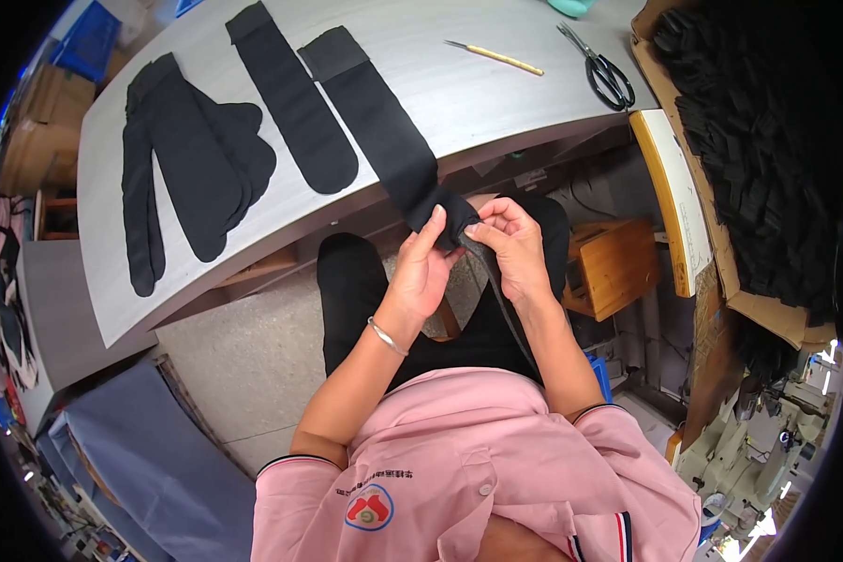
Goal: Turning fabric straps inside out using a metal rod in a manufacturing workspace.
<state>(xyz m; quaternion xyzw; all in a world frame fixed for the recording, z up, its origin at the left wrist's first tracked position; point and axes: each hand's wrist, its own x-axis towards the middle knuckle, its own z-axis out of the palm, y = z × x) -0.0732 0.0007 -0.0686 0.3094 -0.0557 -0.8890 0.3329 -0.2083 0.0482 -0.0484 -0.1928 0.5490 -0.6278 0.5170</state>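
A long black fabric strap (pixel 384 117) lies across the table's front edge, its near end hanging over my lap. My left hand (pixel 421 269) grips that near end, thumb on top and fingers curled beneath. My right hand (pixel 513 248) pinches the same end close by, thumb against forefinger. From between the hands a narrow dark grey strip (pixel 498 300) hangs down towards my lap; whether it is joined to the strap is hidden by the fingers. Left of it lies another black strap with a rounded end (pixel 295 103), then a fanned pile of similar black fabric pieces (pixel 192 164).
On the pale grey table (pixel 421 98) lie a thin pointed tool with a yellow handle (pixel 501 58) and black-handled scissors (pixel 604 80). A cardboard box (pixel 763 317) heaped with black strips (pixel 749 169) stands at right. Beneath the table is a wooden box (pixel 618 272).
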